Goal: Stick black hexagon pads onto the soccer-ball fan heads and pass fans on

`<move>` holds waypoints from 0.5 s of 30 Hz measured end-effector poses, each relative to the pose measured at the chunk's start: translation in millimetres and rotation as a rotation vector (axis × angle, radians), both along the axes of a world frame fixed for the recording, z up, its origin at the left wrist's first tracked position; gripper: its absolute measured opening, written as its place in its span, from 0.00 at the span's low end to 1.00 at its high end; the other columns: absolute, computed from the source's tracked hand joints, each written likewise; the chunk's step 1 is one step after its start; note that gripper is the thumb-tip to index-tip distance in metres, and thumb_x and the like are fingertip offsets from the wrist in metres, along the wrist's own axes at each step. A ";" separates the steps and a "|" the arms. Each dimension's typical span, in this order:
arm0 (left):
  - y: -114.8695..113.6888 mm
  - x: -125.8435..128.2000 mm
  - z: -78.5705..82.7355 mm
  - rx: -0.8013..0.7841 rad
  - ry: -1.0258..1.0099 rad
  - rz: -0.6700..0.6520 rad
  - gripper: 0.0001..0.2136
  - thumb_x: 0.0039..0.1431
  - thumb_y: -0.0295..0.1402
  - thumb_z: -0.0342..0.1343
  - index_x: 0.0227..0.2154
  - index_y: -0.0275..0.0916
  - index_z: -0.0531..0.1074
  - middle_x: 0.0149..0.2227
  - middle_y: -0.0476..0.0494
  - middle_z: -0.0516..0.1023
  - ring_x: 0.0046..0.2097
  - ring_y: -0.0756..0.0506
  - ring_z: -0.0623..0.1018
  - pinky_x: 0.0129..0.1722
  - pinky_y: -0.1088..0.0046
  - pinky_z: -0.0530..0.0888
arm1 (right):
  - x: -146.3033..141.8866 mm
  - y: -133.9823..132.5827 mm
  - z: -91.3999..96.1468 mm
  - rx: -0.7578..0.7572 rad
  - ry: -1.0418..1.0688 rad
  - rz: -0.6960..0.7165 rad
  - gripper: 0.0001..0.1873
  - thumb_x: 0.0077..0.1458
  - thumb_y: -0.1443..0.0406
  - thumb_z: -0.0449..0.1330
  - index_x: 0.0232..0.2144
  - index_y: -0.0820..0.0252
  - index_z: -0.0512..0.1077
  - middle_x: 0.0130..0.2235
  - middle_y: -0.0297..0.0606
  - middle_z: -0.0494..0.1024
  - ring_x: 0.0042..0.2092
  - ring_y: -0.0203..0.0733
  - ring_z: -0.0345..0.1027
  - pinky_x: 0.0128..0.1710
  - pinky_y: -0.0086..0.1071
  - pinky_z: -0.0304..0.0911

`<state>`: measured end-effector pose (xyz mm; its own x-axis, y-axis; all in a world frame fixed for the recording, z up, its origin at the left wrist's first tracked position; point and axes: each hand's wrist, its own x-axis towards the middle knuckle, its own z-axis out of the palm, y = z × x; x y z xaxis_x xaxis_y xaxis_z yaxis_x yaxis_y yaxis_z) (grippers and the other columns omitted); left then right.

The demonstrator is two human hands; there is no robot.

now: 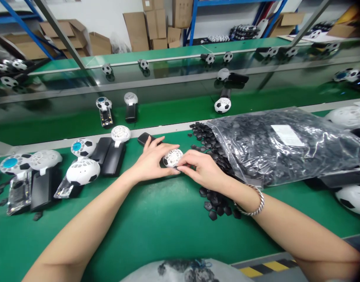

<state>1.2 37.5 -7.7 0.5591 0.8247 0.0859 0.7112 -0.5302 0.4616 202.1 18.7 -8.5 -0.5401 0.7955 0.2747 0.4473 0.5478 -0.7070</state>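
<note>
Near the middle of the green table, a white ball-shaped fan head with a soccer pattern of open cutouts lies in my left hand. Thumb and fingers of that hand wrap round the ball, and its black handle sticks out behind them. My right hand is pinched at the ball's lower right edge on a small black pentagon piece, mostly hidden by the fingertips. Just right of the ball, loose black pentagon pieces spill from a clear plastic bag.
Several soccer-ball fans with black or clear handles stand on the left of the table. Behind it, a green conveyor belt carries more fans. A large white ball fan sits at the far right. Cardboard boxes stand at the back.
</note>
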 end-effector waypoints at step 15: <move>0.0 3.0 0.1 0.007 -0.067 0.030 0.27 0.47 0.44 0.59 0.51 0.43 0.65 0.50 0.45 0.72 0.57 0.39 0.61 0.60 0.48 0.42 | -6.1 4.0 -9.3 -0.158 0.096 -0.121 0.05 0.50 0.69 0.58 0.26 0.61 0.64 0.28 0.30 0.64 0.27 0.30 0.59 0.27 0.25 0.58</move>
